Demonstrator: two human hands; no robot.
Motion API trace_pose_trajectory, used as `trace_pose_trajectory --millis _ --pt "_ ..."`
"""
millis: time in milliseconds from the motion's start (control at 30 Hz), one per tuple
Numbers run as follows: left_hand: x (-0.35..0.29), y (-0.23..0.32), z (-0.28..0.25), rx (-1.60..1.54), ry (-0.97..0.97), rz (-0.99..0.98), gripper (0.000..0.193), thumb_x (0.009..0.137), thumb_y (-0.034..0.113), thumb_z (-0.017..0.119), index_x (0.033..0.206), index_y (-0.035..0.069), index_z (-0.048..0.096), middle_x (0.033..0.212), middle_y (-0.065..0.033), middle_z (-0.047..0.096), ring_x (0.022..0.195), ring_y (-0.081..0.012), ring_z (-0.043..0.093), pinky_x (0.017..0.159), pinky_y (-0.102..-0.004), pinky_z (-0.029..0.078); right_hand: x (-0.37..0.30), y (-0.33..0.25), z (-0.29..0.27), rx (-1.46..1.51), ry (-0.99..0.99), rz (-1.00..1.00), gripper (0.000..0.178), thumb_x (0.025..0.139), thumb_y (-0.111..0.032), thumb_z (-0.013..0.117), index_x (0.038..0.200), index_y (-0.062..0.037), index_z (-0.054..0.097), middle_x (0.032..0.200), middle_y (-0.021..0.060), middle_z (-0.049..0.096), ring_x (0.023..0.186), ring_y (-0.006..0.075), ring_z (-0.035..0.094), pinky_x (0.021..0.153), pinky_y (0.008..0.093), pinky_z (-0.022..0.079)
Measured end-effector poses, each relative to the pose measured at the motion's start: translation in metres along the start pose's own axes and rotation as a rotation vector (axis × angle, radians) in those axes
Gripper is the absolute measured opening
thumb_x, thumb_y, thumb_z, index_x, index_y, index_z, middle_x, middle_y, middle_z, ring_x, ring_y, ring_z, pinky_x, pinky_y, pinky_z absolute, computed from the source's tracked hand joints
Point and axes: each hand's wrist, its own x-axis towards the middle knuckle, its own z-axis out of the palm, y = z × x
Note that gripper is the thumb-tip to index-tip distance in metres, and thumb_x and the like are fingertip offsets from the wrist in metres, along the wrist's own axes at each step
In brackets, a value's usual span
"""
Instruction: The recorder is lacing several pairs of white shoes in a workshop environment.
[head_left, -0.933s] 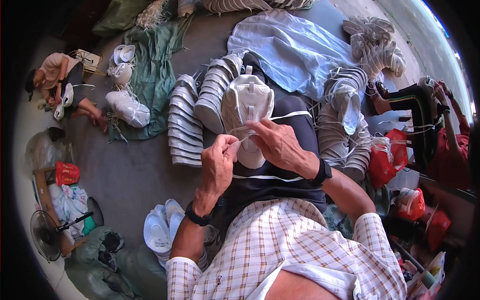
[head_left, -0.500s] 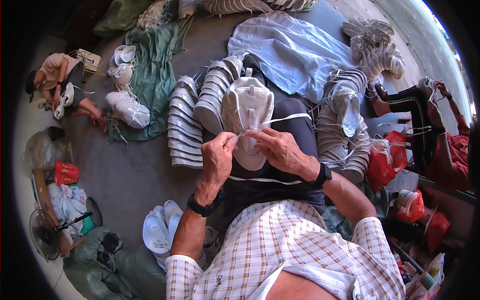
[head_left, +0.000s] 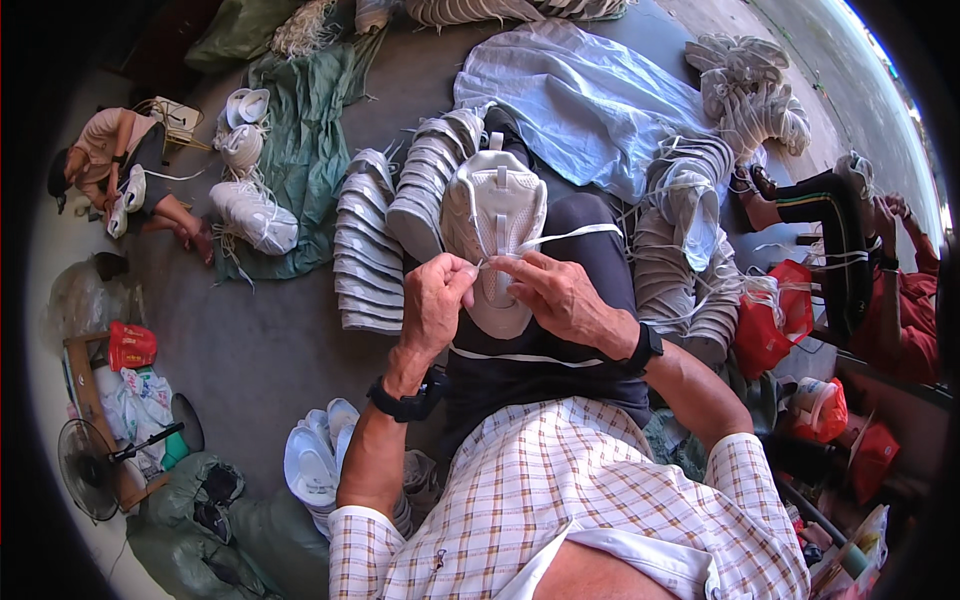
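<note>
On my lap lies a white sneaker (head_left: 494, 225), its toe toward me and its heel loop pointing away. A white shoelace (head_left: 570, 237) runs from the shoe's front over my right thigh. My left hand (head_left: 436, 298) pinches the lace at the lower eyelets, thumb against forefinger. Beside it, my right hand (head_left: 562, 300) also pinches the lace, its fingertips nearly touching the left ones. Another length of lace hangs in a curve below the toe. The exact eyelet is hidden by my fingertips.
Stacked shoe uppers (head_left: 368, 245) stand left of my knees, and more shoes (head_left: 675, 270) are piled at the right. A pale blue sheet (head_left: 580, 100) lies ahead. Co-workers sit at far left and far right. A fan (head_left: 88, 468) and a red bag (head_left: 778, 322) flank me.
My left hand and wrist have shifted slightly, while both hands keep pinching the lace. At the right, the co-worker's hands have moved lower, away from the shoe there.
</note>
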Motion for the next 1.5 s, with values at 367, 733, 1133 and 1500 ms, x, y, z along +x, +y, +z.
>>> trace_pose_trajectory --millis 367,733,1133,1500 --pt "0.008 0.010 0.003 0.470 0.140 0.391 0.010 0.087 0.006 0.069 0.096 0.003 0.065 0.087 -0.0081 0.068 0.068 -0.0211 0.063 0.063 -0.0345 0.051 0.002 -0.001 0.001 -0.025 0.015 -0.027 0.041 0.092 -0.007 0.062 0.132 -0.0126 0.055 0.096 0.0156 0.061 0.077 0.0369 0.067 0.064 0.0457 0.052" --pt "0.041 0.048 -0.035 0.854 -0.359 0.813 0.037 0.074 0.006 0.079 0.104 0.007 0.056 0.110 -0.0123 0.055 0.087 -0.0349 0.066 0.073 -0.0433 0.055 0.029 0.003 0.002 -0.036 0.045 0.034 0.027 0.090 -0.009 0.062 0.115 -0.0108 0.069 0.086 0.0184 0.070 0.078 0.0371 0.069 0.065 0.0447 0.053" --pt "0.040 0.040 -0.040 0.833 -0.315 0.987 0.030 0.073 0.006 0.081 0.092 -0.001 0.059 0.100 -0.0137 0.055 0.082 -0.0337 0.065 0.068 -0.0424 0.055 0.053 -0.004 0.003 -0.134 -0.014 0.198 0.017 0.090 -0.016 0.062 0.098 -0.0142 0.077 0.075 0.0168 0.070 0.072 0.0361 0.070 0.063 0.0453 0.053" --pt "0.038 0.018 -0.040 0.771 -0.213 1.100 0.026 0.074 0.006 0.080 0.089 -0.003 0.060 0.098 -0.0125 0.055 0.081 -0.0308 0.066 0.069 -0.0399 0.056 0.062 -0.011 0.004 -0.175 -0.127 0.135 0.013 0.088 -0.012 0.060 0.095 -0.0096 0.072 0.080 0.0174 0.070 0.076 0.0389 0.070 0.066 0.0480 0.054"
